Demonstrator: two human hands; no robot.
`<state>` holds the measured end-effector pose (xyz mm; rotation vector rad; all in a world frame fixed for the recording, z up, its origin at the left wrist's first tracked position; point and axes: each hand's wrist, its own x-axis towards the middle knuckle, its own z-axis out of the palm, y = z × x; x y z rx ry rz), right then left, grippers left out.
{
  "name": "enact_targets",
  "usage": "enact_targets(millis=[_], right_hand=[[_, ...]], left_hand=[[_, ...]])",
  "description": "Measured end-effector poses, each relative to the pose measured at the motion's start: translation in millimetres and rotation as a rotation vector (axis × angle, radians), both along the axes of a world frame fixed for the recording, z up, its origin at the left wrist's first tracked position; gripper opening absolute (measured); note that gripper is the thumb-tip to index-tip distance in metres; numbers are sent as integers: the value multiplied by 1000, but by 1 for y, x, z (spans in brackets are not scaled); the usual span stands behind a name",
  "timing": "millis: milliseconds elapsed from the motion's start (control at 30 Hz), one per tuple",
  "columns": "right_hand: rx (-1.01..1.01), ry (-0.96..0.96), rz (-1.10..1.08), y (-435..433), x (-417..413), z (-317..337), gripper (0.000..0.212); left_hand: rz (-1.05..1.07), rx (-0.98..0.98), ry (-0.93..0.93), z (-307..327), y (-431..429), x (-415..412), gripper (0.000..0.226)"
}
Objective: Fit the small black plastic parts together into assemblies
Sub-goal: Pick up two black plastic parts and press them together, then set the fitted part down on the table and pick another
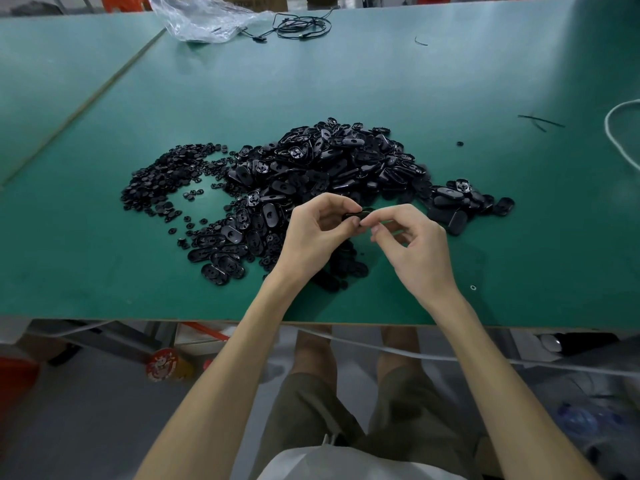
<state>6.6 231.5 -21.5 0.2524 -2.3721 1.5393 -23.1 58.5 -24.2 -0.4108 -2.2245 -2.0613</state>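
Low in the frame, two bare forearms rise from the bottom edge and converge at centre, wrists lifted off the green table (104, 271), which keeps the work clear of the clutter and close under the eyes. At centre, the left hand (311, 233) pinches a black oval part (356, 215) between thumb and curled fingers, likely steadying it as the base. The right hand (412, 244), fingers bent, pinches its other end, probably pressing a smaller piece in, though that piece is hidden. Just beyond them lies the heap of oval shells (329, 168), within easy reach, and to its left a flatter spread of small round parts (162, 181), kept apart by kind, it seems. Along the upper edge lie a clear plastic bag (204, 19) and a coiled black cable (301, 26)
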Motion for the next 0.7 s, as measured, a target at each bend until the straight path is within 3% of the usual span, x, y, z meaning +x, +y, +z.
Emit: enact_targets(millis=[167,333,467,700], right_hand=[[-9,31,-37,-1,1,3,26],[-132,108,-247,3,-1,5,32],[-260,8,-412,8,-6,0,46],[-273,-100,-435,11,-9,-7,60]], left_hand=[[19,-41,13,2,1,0,15],[120,-140,68,2,0,-2,28],[163,-266,97,2,0,-1,49],[130,-415,96,3,2,1,46]])
